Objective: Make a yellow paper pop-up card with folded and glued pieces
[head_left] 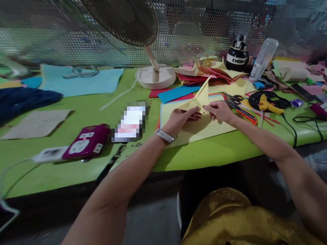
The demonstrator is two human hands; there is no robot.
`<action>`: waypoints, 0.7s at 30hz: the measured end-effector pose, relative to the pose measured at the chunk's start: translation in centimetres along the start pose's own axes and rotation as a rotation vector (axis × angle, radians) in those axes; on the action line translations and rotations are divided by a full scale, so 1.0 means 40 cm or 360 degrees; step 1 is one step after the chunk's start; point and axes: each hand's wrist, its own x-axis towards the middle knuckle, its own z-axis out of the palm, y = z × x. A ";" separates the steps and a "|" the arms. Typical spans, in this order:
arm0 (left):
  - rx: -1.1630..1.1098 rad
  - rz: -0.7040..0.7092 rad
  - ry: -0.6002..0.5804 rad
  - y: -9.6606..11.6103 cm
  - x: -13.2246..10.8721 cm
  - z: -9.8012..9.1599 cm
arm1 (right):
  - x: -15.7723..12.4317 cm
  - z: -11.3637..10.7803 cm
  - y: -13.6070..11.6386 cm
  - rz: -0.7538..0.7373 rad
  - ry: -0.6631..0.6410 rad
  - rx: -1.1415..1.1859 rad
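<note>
A folded yellow paper piece (pixel 200 98) stands up in a point over a flat yellow sheet (pixel 199 131) on the green table (pixel 76 170). My left hand (pixel 180 119), with a white band on the wrist, pinches the folded paper's lower left edge. My right hand (pixel 219 110) pinches its lower right part, fingers closed on the fold. Both hands rest on the flat sheet.
Scissors (pixel 236 102) and a yellow glue gun (pixel 268 105) on a black disc lie right of my hands. Coloured papers (pixel 204 73), a black bottle (pixel 237 56) and a clear bottle (pixel 263 58) sit behind. A fan base (pixel 155 76) and a magenta power strip (pixel 85 143) are to the left.
</note>
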 end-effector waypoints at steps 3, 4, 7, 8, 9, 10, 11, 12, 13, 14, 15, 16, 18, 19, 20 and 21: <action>-0.0010 -0.0025 0.0027 0.002 0.001 -0.002 | 0.016 -0.066 -0.016 -0.0022 -0.0035 -0.0145; -0.0003 -0.0020 0.0029 0.004 0.001 -0.002 | 0.022 -0.102 -0.019 -0.0048 0.0058 -0.0280; 0.0071 -0.0020 0.0018 0.009 -0.001 0.000 | 0.039 -0.225 -0.010 -0.0050 0.0410 -0.1152; 0.0088 -0.0021 0.0017 0.010 -0.001 0.001 | 0.044 -0.260 -0.001 0.0101 0.0439 -0.1465; 0.0091 -0.0021 0.0020 0.011 -0.002 0.001 | 0.049 -0.289 0.010 0.0321 0.0430 -0.1684; 0.0082 -0.0017 0.0028 0.011 -0.002 0.002 | 0.054 -0.311 0.023 0.0487 0.0381 -0.1811; 0.0069 -0.0014 0.0045 0.010 -0.002 0.002 | 0.059 -0.325 0.037 0.0596 0.0325 -0.1885; 0.0061 -0.0016 0.0065 0.010 -0.001 0.002 | 0.064 -0.334 0.050 0.0656 0.0284 -0.1923; 0.0063 -0.0026 0.0083 0.008 0.000 0.001 | 0.068 -0.339 0.062 0.0669 0.0270 -0.1941; 0.0075 -0.0042 0.0096 0.007 0.001 0.000 | 0.072 -0.341 0.073 0.0655 0.0287 -0.1953; 0.0093 -0.0060 0.0107 0.007 0.002 -0.001 | 0.075 -0.343 0.082 0.0636 0.0326 -0.1964; 0.0108 -0.0073 0.0111 0.007 0.002 -0.001 | 0.078 -0.345 0.089 0.0621 0.0365 -0.1972; 0.0123 -0.0079 0.0103 0.010 0.001 -0.001 | 0.081 -0.351 0.096 0.0627 0.0399 -0.1973; 0.0131 -0.0074 0.0091 0.012 -0.001 0.000 | 0.082 -0.356 0.098 0.0649 0.0373 -0.1960; 0.0148 -0.0070 0.0073 0.015 -0.003 0.000 | 0.084 -0.360 0.098 0.0669 0.0334 -0.1938; 0.0171 -0.0067 0.0052 0.017 -0.005 0.001 | 0.085 -0.364 0.098 0.0684 0.0296 -0.1913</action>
